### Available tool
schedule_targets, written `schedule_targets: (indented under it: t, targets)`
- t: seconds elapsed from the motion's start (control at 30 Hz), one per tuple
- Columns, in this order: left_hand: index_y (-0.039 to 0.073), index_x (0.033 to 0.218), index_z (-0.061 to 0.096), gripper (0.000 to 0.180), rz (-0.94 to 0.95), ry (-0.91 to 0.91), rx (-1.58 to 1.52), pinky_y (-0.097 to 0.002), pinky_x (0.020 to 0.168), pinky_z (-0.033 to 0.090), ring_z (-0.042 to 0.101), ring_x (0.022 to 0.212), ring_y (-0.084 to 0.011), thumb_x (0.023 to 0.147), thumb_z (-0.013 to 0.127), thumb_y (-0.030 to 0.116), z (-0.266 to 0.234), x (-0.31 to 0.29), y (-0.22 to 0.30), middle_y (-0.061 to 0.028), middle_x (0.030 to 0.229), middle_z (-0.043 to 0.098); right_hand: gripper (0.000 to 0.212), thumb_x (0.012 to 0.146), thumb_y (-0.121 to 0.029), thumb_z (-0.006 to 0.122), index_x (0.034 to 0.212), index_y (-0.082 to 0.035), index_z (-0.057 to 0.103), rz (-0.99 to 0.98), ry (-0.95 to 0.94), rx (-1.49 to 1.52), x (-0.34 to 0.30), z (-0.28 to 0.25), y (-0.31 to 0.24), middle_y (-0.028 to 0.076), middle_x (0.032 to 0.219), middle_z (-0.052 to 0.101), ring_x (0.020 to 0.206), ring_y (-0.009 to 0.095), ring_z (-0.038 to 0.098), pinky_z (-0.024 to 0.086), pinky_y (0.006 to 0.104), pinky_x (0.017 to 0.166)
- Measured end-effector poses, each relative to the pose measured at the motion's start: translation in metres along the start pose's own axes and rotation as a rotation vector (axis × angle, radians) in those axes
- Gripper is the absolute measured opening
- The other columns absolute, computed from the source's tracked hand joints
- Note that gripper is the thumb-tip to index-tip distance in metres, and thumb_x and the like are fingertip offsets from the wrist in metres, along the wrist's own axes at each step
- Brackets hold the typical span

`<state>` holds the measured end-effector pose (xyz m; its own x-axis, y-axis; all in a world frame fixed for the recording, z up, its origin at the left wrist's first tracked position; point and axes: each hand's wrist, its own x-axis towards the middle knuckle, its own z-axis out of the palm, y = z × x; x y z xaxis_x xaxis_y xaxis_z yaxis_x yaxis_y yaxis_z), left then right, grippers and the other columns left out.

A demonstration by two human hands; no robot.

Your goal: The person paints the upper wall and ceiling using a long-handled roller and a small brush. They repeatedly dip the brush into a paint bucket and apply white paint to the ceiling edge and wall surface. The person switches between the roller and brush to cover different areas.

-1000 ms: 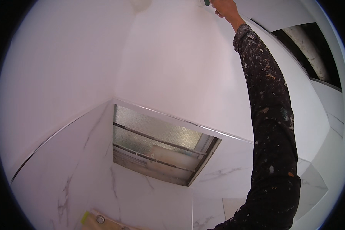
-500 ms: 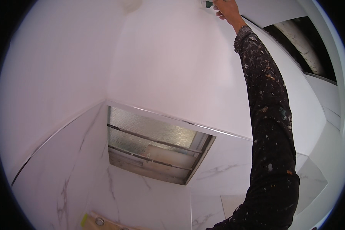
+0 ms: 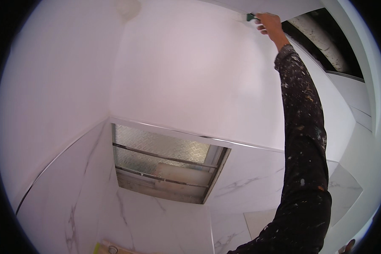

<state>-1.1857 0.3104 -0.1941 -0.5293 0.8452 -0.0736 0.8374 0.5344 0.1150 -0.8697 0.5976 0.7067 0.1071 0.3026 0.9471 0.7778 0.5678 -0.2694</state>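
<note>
My right arm, in a dark paint-spattered sleeve, reaches up the wall. My right hand (image 3: 270, 25) is closed around a small green tool (image 3: 250, 17) with a pale end, near the line where the white wall (image 3: 190, 72) meets the ceiling. Too little of the tool shows to tell whether it is a brush or a putty knife. The pale end is at the wall surface. My left hand is out of view.
Below the white wall, a metal trim strip (image 3: 241, 143) tops marbled panels (image 3: 84, 182). A barred window opening (image 3: 169, 148) has patterned glass. At upper right, a dark ceiling opening (image 3: 351, 46) shows a pipe (image 3: 317, 38). A tan object (image 3: 122, 249) sits at the bottom edge.
My right hand and the green tool have shifted right and slightly down in the picture. The view has tilted a little, showing more of the ceiling edge and a damp-looking patch at upper left.
</note>
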Motion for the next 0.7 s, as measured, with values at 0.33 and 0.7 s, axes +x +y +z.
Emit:
schedule_targets:
  t: [0.33,0.7]
  targets:
    - [0.007,0.158,0.015,0.076,-0.04,-0.052,0.003,-0.0523,0.121,0.006,0.006,0.152,-0.0343,0.101,0.023,0.057,0.006,-0.014,0.004,-0.0173,0.165,0.009,0.025,0.09,-0.032,0.067,0.09,-0.008,0.068,-0.218,-0.22,0.054,-0.036,0.004,-0.024,-0.002,0.071,0.056,0.063,0.008,0.052,0.047,0.0248,0.056]
    - [0.008,0.158,0.015,0.076,-0.123,-0.114,-0.004,-0.0519,0.121,0.006,0.006,0.153,-0.0335,0.101,0.023,0.057,-0.002,-0.019,0.002,-0.0164,0.165,0.009,0.041,0.083,-0.042,0.066,0.119,-0.024,0.072,-0.462,-0.049,-0.365,-0.003,0.145,-0.042,0.015,0.105,0.072,0.1,0.032,0.068,0.052,0.0392,0.089]
